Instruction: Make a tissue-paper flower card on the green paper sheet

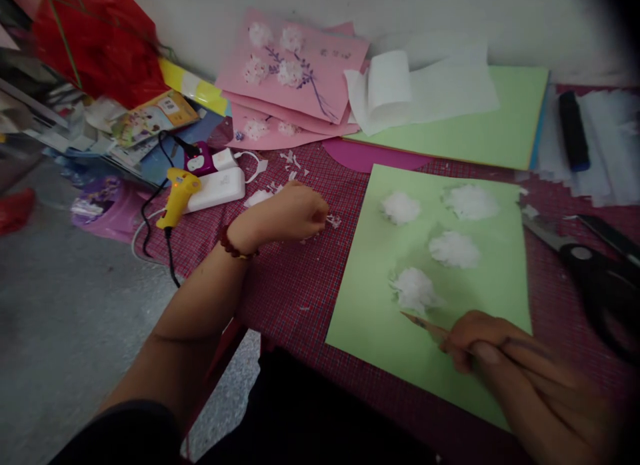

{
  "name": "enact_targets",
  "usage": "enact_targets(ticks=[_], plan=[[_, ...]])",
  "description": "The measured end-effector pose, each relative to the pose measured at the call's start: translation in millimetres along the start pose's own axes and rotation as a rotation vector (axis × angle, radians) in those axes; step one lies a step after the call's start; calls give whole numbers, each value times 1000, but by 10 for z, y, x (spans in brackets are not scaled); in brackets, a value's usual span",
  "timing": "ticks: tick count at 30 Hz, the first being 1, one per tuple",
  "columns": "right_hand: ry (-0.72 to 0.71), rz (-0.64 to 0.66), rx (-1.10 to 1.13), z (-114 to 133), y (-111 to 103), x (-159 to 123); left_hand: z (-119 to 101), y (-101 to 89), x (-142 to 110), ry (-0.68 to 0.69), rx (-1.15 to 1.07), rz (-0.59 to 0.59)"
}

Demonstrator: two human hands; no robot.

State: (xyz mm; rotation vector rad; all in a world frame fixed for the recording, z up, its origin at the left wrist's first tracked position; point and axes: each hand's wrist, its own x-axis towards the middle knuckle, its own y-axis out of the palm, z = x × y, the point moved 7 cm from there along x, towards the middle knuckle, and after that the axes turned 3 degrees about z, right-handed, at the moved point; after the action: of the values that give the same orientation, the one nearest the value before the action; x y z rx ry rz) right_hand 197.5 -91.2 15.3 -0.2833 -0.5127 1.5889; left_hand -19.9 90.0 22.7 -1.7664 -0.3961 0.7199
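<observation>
A light green sheet of paper [360, 298] lies tilted on the table, with several fluffy white paper flowers [453, 249] on it. My right hand [505, 365] is closed around a thin wooden stick with a pointed tip [425, 324], a brush or a pencil; I cannot tell which. Its tip is at the sheet, just below the lowest flower [413, 288]. Left of the sheet, my left hand [290, 212] is curled into a loose fist over the tablecloth, near white paper scraps [333, 220]. What those fingers hold, if anything, is hidden.
A yellow glue gun [177, 197] leans on a white power strip [217, 188], cords trailing over the table edge. Black scissors [583, 255] lie at right. Behind are pink flower cards [320, 58], a tissue roll [389, 85], more green paper [465, 135] and a dark marker [573, 130].
</observation>
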Motion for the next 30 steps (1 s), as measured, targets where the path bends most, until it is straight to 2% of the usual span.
enact_targets(ticks=[2, 3, 4, 6, 8, 9, 10, 12, 15, 18, 24, 26, 30], plan=[[-53, 115, -26, 39, 68, 8, 30, -78, -26, 24, -134, -55], [-77, 150, -42, 55, 95, 10, 32, -156, -51, 41, -206, -129], [-96, 157, -55, 69, 107, 13, 30, -259, -85, 53, -271, -240], [-119, 153, -65, 97, 131, 19, -4, -489, -197, 77, -349, -537], [-143, 140, -49, 127, 157, 21, -94, -630, -311, 102, -373, -782], [-154, 134, -33, 138, 170, 19, -165, -646, -334, 125, -379, -836], [-163, 136, -18, 144, 185, 17, -250, -625, -324, 160, -392, -834], [-169, 132, -1, 142, 201, 8, -430, -493, -230, 237, -468, -702], [-131, 94, 6, 112, 171, -8, -675, -176, -55, 326, -633, -372], [-41, 35, 43, 61, 111, -23, -810, 89, 41, 335, -739, -97], [76, -35, 122, -36, 63, -40, -1014, 246, 34, 445, -898, 294], [94, -40, 119, -56, 64, -34, -1067, 284, 63, 450, -857, 319], [91, -41, 118, -53, 69, -23, -1047, 336, 209, 307, -646, 98]])
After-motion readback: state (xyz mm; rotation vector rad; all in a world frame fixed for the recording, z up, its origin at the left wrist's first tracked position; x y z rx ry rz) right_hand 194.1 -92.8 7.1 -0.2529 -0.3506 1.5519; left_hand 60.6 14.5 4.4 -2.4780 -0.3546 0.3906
